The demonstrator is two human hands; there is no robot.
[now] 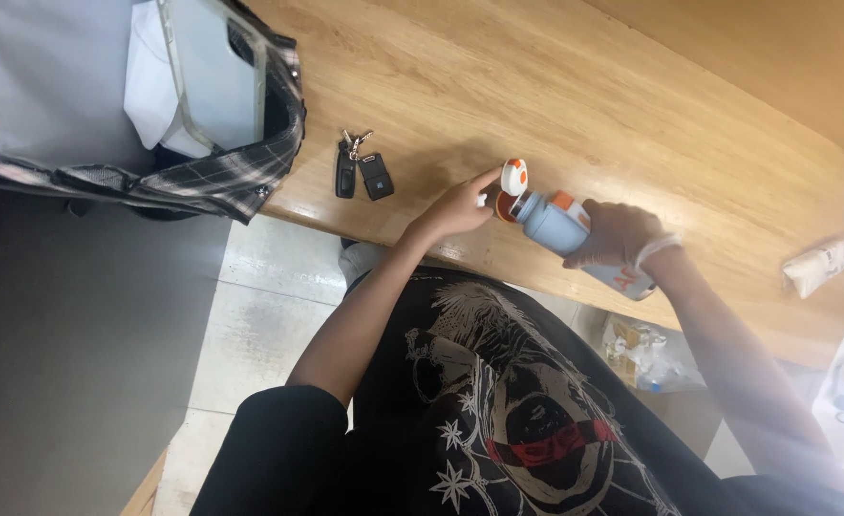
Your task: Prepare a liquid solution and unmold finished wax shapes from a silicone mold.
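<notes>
My right hand grips a light blue bottle with orange and white markings and holds it tilted, nearly on its side, over the wooden table. The bottle's mouth points left. Its round white and orange flip cap stands open above the mouth. My left hand is at the cap, with forefinger and thumb pinching its edge. Both hands are near the table's front edge.
A bunch of keys with two black fobs lies left of my hands. A plaid bag holding a phone in a clear case sits at the table's left end. A crumpled white packet lies at the right. A plastic bag is on the tiled floor.
</notes>
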